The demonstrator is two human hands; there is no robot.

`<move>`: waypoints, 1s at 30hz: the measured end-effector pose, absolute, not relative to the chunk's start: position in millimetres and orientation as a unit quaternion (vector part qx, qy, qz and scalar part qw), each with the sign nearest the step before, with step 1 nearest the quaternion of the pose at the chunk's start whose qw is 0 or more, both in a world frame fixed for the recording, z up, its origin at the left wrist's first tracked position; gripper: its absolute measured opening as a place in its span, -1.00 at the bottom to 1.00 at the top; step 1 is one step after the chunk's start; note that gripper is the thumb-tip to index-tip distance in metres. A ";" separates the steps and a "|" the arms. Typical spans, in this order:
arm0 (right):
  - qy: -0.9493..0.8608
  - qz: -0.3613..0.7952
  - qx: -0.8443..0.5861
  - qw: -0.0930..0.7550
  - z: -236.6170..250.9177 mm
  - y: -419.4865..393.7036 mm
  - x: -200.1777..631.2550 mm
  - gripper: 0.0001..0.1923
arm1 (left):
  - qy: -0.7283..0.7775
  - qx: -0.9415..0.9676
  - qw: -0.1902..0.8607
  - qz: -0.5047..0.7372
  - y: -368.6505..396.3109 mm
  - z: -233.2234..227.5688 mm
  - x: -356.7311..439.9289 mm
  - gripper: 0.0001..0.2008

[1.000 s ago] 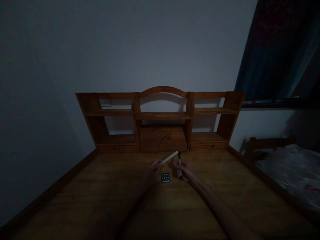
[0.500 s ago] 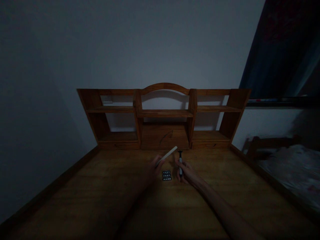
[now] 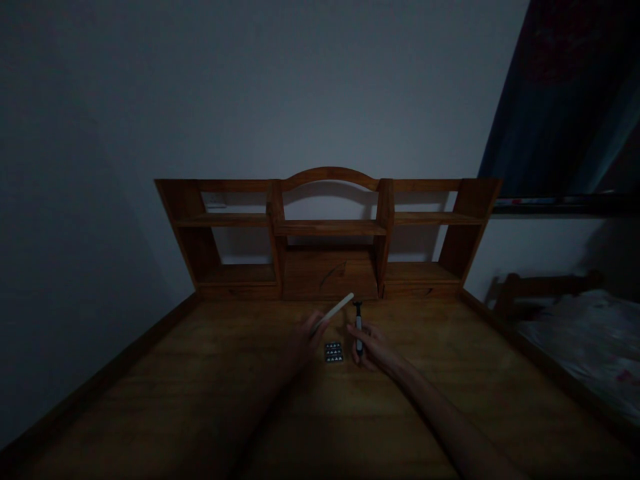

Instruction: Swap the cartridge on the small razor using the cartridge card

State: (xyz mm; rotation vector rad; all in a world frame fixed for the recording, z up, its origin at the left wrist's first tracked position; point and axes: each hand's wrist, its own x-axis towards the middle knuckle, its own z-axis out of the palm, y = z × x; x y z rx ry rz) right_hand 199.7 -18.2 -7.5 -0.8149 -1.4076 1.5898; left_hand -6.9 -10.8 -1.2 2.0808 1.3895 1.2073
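A pale stick [image 3: 334,311] is pinched by the left hand [image 3: 306,339] — a razor [image 3: 359,327] is gripped by the right hand [image 3: 373,347] — a cartridge pack [image 3: 333,352] lies between them.

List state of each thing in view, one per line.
left hand: shut on pale flat stick
pale flat stick: held, tilted up and away
right hand: shut on small dark tool
small dark tool: held upright
small dark pack: flat on wooden desk, between the hands
desk shelf unit: shelves bare
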 end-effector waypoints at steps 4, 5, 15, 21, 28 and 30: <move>-0.581 0.632 -0.316 0.404 -5.7 -20.3 200.0 -0.58 | 0.483 0.752 0.200 0.402 -9.6 -4.4 -5.4 -0.72; -0.584 0.631 -0.314 0.402 -5.6 -20.6 200.0 -0.58 | 0.479 0.757 0.207 0.393 -9.7 -4.5 -5.1 -0.71; -0.563 0.656 -0.316 0.391 -10.4 -17.9 200.1 -0.54 | 0.456 0.777 0.183 0.394 -8.8 -6.5 -6.9 -0.69; -0.528 0.675 -0.319 0.405 -10.0 -15.6 200.6 -0.52 | 0.520 0.740 0.149 0.400 -3.7 -8.9 -12.1 -0.70; -0.511 0.689 -0.299 0.418 -12.6 -13.5 201.8 -0.56 | 0.481 0.778 0.119 0.388 -0.7 -14.8 -10.7 -0.71; -0.509 0.687 -0.301 0.422 -11.6 -13.1 202.1 -0.56 | 0.514 0.753 0.111 0.396 2.7 -14.7 -14.0 -0.69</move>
